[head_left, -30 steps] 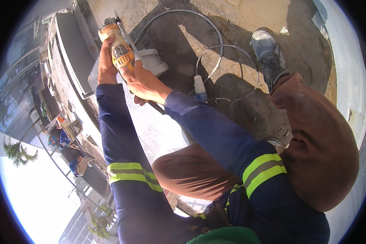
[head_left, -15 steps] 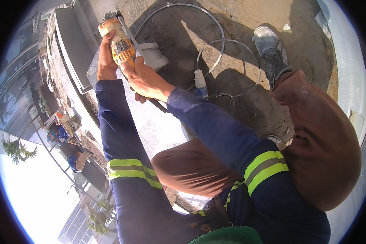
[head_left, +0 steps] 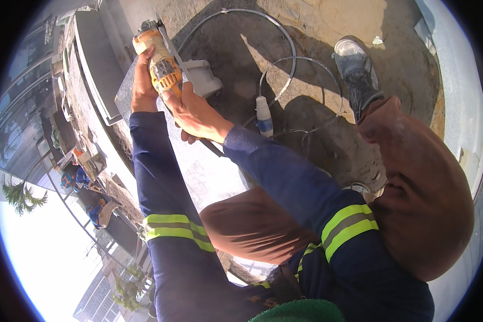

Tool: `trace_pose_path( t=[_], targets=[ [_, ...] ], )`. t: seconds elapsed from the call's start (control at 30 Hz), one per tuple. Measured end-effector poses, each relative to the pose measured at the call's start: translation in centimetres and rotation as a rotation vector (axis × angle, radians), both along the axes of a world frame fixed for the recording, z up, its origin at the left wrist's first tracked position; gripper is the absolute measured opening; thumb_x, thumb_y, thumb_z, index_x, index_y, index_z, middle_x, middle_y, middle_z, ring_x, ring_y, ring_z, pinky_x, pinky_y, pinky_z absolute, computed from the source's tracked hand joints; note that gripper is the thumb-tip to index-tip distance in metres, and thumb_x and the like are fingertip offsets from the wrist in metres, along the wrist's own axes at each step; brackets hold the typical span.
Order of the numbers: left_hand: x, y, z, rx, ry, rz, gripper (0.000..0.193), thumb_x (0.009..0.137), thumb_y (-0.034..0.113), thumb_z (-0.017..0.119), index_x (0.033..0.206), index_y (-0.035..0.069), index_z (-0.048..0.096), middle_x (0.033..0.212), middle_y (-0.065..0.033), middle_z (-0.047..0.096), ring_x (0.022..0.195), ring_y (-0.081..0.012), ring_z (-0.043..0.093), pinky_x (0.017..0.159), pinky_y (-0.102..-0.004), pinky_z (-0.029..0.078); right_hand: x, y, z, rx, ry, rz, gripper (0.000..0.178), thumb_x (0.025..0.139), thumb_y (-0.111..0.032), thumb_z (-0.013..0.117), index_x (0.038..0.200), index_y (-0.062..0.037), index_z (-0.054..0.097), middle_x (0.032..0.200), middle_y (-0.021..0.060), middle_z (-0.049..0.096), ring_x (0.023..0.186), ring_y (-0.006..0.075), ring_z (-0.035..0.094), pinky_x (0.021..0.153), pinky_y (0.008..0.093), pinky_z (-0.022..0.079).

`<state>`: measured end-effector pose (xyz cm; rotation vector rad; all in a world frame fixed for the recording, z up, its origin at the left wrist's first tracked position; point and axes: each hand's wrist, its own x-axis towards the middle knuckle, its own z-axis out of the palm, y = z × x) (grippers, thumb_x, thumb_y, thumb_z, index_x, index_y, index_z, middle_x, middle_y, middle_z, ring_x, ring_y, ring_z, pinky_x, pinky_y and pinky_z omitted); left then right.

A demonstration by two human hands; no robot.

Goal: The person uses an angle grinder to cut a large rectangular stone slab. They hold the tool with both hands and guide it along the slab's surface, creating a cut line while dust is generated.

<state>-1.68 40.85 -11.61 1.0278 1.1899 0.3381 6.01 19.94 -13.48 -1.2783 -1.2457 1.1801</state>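
Note:
A dusty yellow angle grinder (head_left: 165, 72) is held between my two hands. My left hand (head_left: 144, 80) wraps round its front body, just behind the head. Farther back, my right hand (head_left: 196, 112) closes on the rear handle, and a dark cord runs out beneath it. The thin disc (head_left: 166, 37) shows edge-on along the tool's right side. Below the grinder lies a pale stone-like slab (head_left: 198, 166), partly covered by my arms. Whether the disc touches the slab cannot be made out.
A grey cable (head_left: 284, 37) loops over the dusty ground, with a white and blue plug connector (head_left: 263, 115) beside it. A pale block (head_left: 203, 78) sits right of the grinder. My shoe (head_left: 355, 61) rests at the right. Several workers (head_left: 95, 213) are far off left.
The grinder and both hands have shifted very slightly right and down in the picture. My grip on the tool looks the same.

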Motion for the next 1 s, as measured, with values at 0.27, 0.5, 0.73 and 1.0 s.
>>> trace_pose_path(
  t=[0.27,0.5,0.73,1.0],
  targets=[
    [1.9,-2.0,0.6,0.008,0.001,0.023,0.058,0.097,0.043,0.072,0.133,0.001,0.053,0.102,-0.0166,0.069,0.085,-0.0273,0.073,0.075,-0.0429,0.065,-0.6,0.1,-1.1,0.124,-0.428,-0.02,0.04,0.113,-0.031,0.043,0.129,0.0049,0.049,0.071,0.0097,0.063,0.044,0.0168,0.065,0.036,0.0303,0.051],
    [0.9,-1.5,0.0,-0.006,0.009,0.006,0.073,0.093,0.048,0.074,0.142,-0.001,0.048,0.111,-0.0227,0.066,0.098,-0.0319,0.074,0.069,-0.0439,0.068,2.4,-1.6,2.6,-0.37,0.811,-0.096,0.042,0.114,-0.034,0.043,0.114,0.0073,0.036,0.069,0.0172,0.063,0.042,0.0239,0.065,0.032,0.0361,0.053],
    [1.0,-2.1,-0.1,-0.022,-0.021,0.017,0.072,0.094,0.045,0.075,0.142,-0.001,0.048,0.113,-0.0207,0.064,0.102,-0.0329,0.073,0.068,-0.0444,0.068,0.7,-1.5,0.7,-0.077,0.402,-0.09,0.042,0.114,-0.034,0.044,0.113,0.0078,0.035,0.068,0.0177,0.062,0.042,0.0239,0.066,0.032,0.0353,0.054],
    [0.6,-1.8,-0.3,-0.038,-0.023,0.004,0.071,0.094,0.043,0.074,0.144,-0.001,0.047,0.113,-0.0199,0.065,0.105,-0.0334,0.073,0.072,-0.0461,0.068,0.3,-1.5,0.4,-0.239,0.658,-0.121,0.05,0.113,-0.043,0.043,0.114,0.0066,0.033,0.069,0.0182,0.062,0.042,0.0244,0.065,0.032,0.0362,0.054]
  ],
)
